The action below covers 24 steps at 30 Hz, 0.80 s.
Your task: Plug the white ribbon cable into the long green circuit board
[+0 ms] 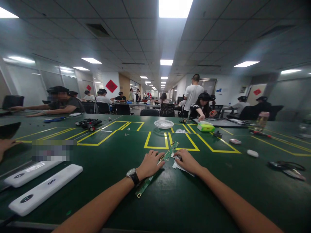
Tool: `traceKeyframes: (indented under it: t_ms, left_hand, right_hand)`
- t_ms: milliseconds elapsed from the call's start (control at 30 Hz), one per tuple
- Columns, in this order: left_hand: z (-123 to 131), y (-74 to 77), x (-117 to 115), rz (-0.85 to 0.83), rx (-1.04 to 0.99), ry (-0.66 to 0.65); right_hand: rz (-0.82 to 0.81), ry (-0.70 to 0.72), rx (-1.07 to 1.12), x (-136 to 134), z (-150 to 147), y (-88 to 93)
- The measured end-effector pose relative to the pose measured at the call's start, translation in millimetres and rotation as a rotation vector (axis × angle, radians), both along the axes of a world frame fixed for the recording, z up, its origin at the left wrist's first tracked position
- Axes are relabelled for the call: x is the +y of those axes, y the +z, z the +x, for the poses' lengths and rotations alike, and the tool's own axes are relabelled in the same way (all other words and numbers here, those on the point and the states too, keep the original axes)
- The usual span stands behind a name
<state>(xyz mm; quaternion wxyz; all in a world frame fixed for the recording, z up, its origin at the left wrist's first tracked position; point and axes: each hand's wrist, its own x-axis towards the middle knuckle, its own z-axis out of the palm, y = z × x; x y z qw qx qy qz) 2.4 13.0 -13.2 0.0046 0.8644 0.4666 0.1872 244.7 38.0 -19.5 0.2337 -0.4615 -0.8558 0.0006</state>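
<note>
Green mat: a dark green table (170,200) is covered edge to edge, marked with yellow boxes.
Remotes: two long white remotes (46,187) are laid side by side at the near left, well apart from the hands.
Left hand: the left hand (149,165), a watch on its wrist, is laid flat on a long narrow green board (167,155); the fingers are spread and pressed down — nothing is pinched.
Board: it is set slantwise on the mat between the hands, one end under the left wrist, the other reaching into a yellow box.
Right hand: the right hand (187,161) is curled just beside the board's far half, over a white scrap (181,168); whether anything is pinched cannot be told.
Risk: the board could be bent or skidded — it is held at one part only, so a push from the right hand might pivot it. The scrap could be dragged off under the palm.
Middle: a clear dish (164,124), a green box (206,127) and black tools (88,123) are set farther back.
Right edge: scissors (286,166) are left well apart.
Far: other people are seated at the table's far edge.
</note>
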Motion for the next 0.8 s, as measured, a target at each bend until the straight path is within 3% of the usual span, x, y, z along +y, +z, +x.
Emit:
traceKeyframes:
  t_ms: [233, 433, 533, 667, 800]
  left_hand:
    - [8, -5.6, 2, -0.15, -0.047, -0.102]
    - [5, -5.5, 7, -0.259, -0.423, -0.212]
    - [7, -7.4, 11, -0.441, -0.696, -0.266]
    - [10, -8.3, 11, -0.753, -0.965, -0.246]
    - [10, -6.5, 12, -0.863, -1.033, -0.182]
  right_hand:
    - [-0.056, 0.023, 0.099, -7, -6, 1.9]
    - [-0.119, 0.075, 0.157, -11, -9, 4.9]
    - [-0.152, 0.11, 0.208, -13, -11, 6.8]
    - [-0.181, 0.127, 0.27, -15, -14, 6.5]
    - [-0.185, 0.133, 0.311, -15, -16, 3.9]
